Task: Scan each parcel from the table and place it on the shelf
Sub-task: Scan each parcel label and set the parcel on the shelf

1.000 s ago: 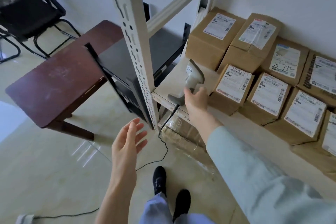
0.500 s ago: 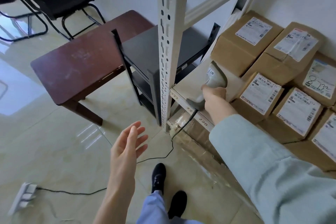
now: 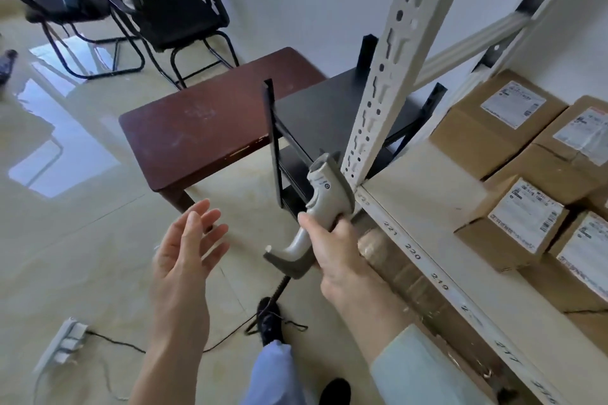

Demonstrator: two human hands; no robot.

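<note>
The right hand (image 3: 332, 250) grips the handle of a grey barcode scanner (image 3: 320, 204), fingers curled round it and the thumb laid along the near side. The scanner is held in the air just left of the shelf (image 3: 427, 194), its head pointing up and away, close beside the shelf's pale perforated upright post (image 3: 381, 82). A dark cable (image 3: 279, 293) drops from the scanner's base toward the floor, passing a black shoe (image 3: 269, 322).

The left hand (image 3: 184, 260) holds nothing; it hovers over the tiled floor with palm turned toward the right and fingers straight and slightly spread.

The parcels (image 3: 513, 223) are brown cardboard boxes with white printed labels, sitting on the shelf board at the right, packed side by side in rows back to the wall. A strip of numbers runs along the shelf's near edge. Below that board something wrapped in clear film seems to lie, though the view there is too cramped to be sure what it is.

The dark reddish-brown table (image 3: 197, 138) stands to the left of the shelf, farther off, with a low black rack (image 3: 322, 112) between the two. Two black chairs (image 3: 177, 20) stand at the far left by the wall. A white power strip (image 3: 62, 345) lies on the floor at the near left, a thin cord trailing from it.
</note>
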